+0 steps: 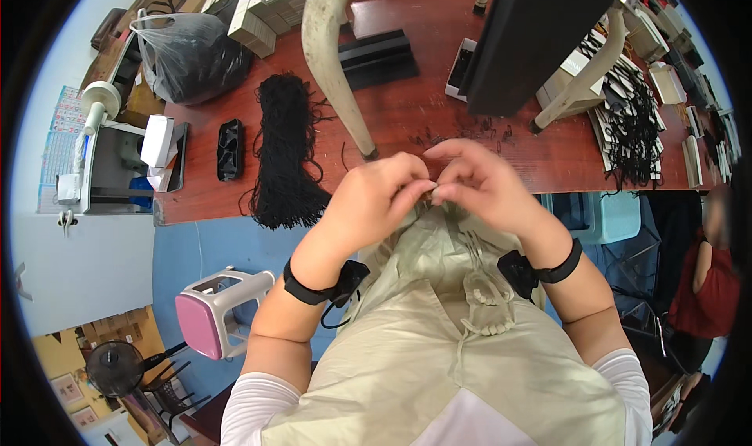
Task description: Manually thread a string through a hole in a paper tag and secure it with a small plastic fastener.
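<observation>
My left hand (pixel 374 199) and my right hand (pixel 487 187) meet in front of me at the table's near edge. The fingertips of both are pinched together, almost touching. What lies between them is too small and too covered to name. Beyond my right hand, several small dark loops or clips (pixel 489 128) are scattered on the red-brown table (pixel 368 117). To the left of my left hand lies a thick bundle of black cords (pixel 286 148), its loose ends hanging over the near edge.
Pale curved legs (pixel 321 46) stand on the table beyond my hands, near a dark panel (pixel 525 46). A bag of black material (pixel 192 58) and a black tray (pixel 229 150) sit left. Black cords lie on white cards (pixel 630 125) at right. A pink-topped stool (pixel 207 324) stands left; a person (pixel 705 281) right.
</observation>
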`<move>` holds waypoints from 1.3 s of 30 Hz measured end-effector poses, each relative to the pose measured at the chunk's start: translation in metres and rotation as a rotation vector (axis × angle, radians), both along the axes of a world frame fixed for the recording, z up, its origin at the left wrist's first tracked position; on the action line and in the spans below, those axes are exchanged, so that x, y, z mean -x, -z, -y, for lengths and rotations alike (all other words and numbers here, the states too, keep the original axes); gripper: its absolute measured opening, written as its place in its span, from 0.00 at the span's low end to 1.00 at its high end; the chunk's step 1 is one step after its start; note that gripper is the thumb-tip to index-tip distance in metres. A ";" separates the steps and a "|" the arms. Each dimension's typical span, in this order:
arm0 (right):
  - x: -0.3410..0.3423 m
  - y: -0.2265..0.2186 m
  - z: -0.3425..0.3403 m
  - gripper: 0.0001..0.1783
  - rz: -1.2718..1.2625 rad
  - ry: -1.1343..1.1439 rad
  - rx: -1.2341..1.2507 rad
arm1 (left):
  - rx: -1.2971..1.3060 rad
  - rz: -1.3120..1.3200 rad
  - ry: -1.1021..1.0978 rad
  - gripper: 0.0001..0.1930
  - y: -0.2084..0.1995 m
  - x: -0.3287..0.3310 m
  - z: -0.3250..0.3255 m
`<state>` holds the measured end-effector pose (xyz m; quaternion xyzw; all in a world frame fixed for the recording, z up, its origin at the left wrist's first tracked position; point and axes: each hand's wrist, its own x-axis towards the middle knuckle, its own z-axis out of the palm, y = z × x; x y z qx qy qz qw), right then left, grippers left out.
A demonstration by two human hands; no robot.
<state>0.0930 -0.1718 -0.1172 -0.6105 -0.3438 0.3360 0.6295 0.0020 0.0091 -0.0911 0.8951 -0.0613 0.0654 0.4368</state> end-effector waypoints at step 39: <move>-0.021 0.008 0.044 0.18 -0.306 -0.202 0.048 | 0.945 -0.417 -0.002 0.09 -0.020 -0.017 0.005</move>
